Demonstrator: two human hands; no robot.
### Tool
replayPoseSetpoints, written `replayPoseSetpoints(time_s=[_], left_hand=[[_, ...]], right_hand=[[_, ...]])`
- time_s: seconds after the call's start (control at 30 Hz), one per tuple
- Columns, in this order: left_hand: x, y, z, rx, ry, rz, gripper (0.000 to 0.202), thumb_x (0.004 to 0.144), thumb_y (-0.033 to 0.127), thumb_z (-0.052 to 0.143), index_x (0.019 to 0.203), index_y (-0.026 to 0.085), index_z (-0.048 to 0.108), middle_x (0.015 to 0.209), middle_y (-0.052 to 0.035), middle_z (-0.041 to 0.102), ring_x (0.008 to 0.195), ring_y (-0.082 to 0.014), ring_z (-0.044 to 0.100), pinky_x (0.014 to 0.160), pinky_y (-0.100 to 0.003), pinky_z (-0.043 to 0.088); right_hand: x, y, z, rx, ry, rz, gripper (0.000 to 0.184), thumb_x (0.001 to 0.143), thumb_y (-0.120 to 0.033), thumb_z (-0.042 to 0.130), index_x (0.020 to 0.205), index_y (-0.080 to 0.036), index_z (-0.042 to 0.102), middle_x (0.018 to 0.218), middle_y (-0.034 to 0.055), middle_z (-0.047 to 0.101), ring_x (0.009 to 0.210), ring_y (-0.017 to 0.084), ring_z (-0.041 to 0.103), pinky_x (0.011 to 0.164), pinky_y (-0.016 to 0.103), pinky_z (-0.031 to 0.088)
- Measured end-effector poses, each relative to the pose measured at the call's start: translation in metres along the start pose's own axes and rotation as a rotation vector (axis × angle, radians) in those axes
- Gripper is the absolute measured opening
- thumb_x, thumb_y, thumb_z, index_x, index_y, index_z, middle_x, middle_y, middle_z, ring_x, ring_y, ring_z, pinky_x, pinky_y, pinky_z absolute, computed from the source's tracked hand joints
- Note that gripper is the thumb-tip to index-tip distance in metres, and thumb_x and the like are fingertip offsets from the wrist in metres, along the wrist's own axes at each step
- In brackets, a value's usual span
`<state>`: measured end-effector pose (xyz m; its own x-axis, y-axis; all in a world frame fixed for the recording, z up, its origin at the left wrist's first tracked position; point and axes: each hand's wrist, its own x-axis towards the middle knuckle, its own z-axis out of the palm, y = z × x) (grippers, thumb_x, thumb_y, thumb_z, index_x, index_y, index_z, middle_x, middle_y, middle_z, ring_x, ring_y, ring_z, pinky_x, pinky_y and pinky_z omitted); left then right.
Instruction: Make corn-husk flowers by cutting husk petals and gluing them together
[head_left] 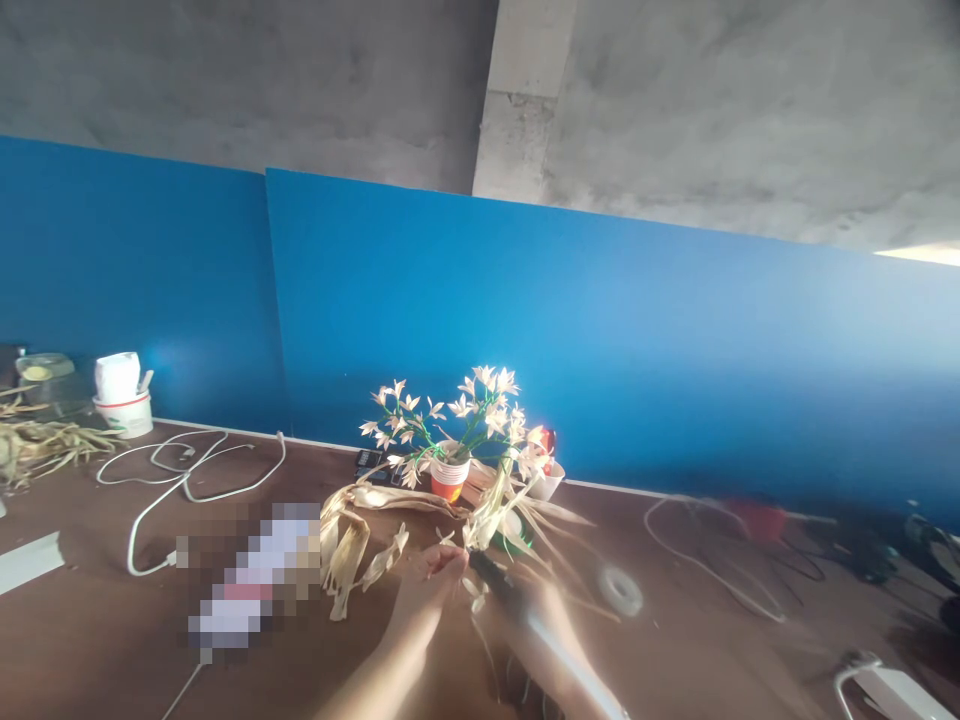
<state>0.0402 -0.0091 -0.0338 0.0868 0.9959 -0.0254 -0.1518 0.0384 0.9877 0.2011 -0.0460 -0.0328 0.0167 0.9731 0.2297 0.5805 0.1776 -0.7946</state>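
Observation:
My left hand (pixel 433 580) is closed in a pinch low in the middle of the view; whatever sits between its fingertips is too small to make out. Close beside it on the right, my right hand (pixel 529 610) is wrapped round a dark elongated object (pixel 489 574), blurred, its kind unclear. Just beyond both hands lie pale dried husks (pixel 397 498), with a small petal-like piece (pixel 475 597) between the hands. Behind them stands a red and white paper cup (pixel 448 480) holding cream husk-like flowers (pixel 491 405) on green stems.
A roll of clear tape (pixel 620 591) lies to the right. White cables (pixel 187 480) and a pixelated object (pixel 259 580) are on the left. A white tub (pixel 126 412) and more dried strips (pixel 49 450) stand far left. A blue partition (pixel 600 340) edges the brown table (pixel 675 640).

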Motion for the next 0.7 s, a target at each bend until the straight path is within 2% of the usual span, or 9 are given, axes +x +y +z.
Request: replayPoseSetpoints(time_s=[0.33, 0.57, 0.7], left_hand=[[-0.0005, -0.0024, -0.0023, 0.033, 0.015, -0.002, 0.029, 0.066, 0.046, 0.072, 0.075, 0.019, 0.077, 0.077, -0.0041, 0.073, 0.080, -0.0228, 0.064, 0.075, -0.030, 0.047], [-0.0038, 0.0018, -0.0012, 0.014, -0.019, 0.017, 0.034, 0.068, 0.050, 0.070, 0.075, 0.017, 0.077, 0.070, -0.0030, 0.070, 0.072, -0.0199, 0.062, 0.073, -0.029, 0.046], [-0.0018, 0.0008, -0.0014, 0.023, 0.001, 0.016, 0.031, 0.065, 0.049, 0.073, 0.072, 0.019, 0.077, 0.071, -0.0031, 0.071, 0.074, -0.0209, 0.062, 0.074, -0.030, 0.047]], right_hand=[[0.0000, -0.0041, -0.0045, -0.039, -0.003, -0.070, 0.013, 0.072, -0.023, 0.060, 0.068, -0.015, 0.071, 0.073, 0.0050, 0.066, 0.069, 0.019, 0.060, 0.060, 0.027, 0.043], [0.0002, -0.0004, -0.0031, -0.033, -0.012, -0.081, 0.012, 0.073, -0.021, 0.060, 0.069, -0.015, 0.071, 0.074, 0.0054, 0.066, 0.066, 0.018, 0.059, 0.058, 0.027, 0.042], [0.0007, 0.0007, -0.0029, -0.049, 0.000, -0.081, 0.012, 0.071, -0.023, 0.061, 0.064, -0.016, 0.068, 0.070, 0.0045, 0.064, 0.066, 0.018, 0.059, 0.057, 0.027, 0.042]])
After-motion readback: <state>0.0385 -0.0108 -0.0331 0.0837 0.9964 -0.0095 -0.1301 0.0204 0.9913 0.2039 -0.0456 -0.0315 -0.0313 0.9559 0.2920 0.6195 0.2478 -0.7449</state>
